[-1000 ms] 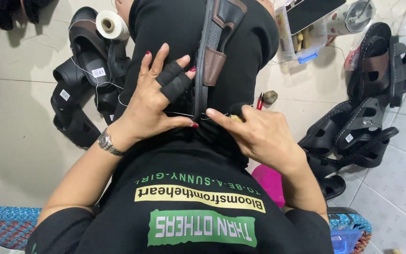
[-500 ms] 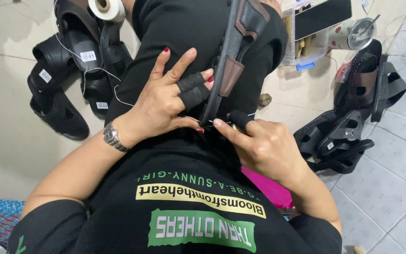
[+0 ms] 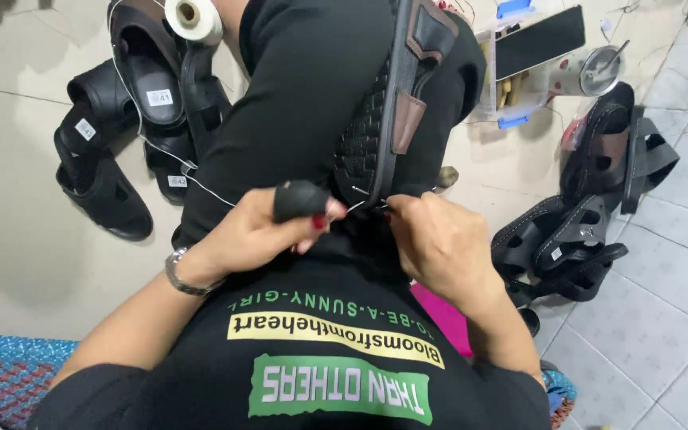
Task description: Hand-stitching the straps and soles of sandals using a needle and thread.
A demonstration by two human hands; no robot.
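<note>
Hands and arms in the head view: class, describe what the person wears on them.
Both forearms are bare. The left hand has red-painted nails, a black fabric guard over one finger and a silver metal watch at the wrist. The right hand shows nothing worn.

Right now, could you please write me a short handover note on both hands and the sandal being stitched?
Left hand: black finger guard on the index finger, fingertips pinched on the white thread by the sandal's near end.
Right hand: grip closed at the near end of the sandal, on the sole edge.
Sandal: stands on edge on the lap, woven sole leftward, brown strap rightward.
Thread spool: on the floor, top left.
Done: needle sits at the near end.
Left: cannot tell how much edge remains.
</note>
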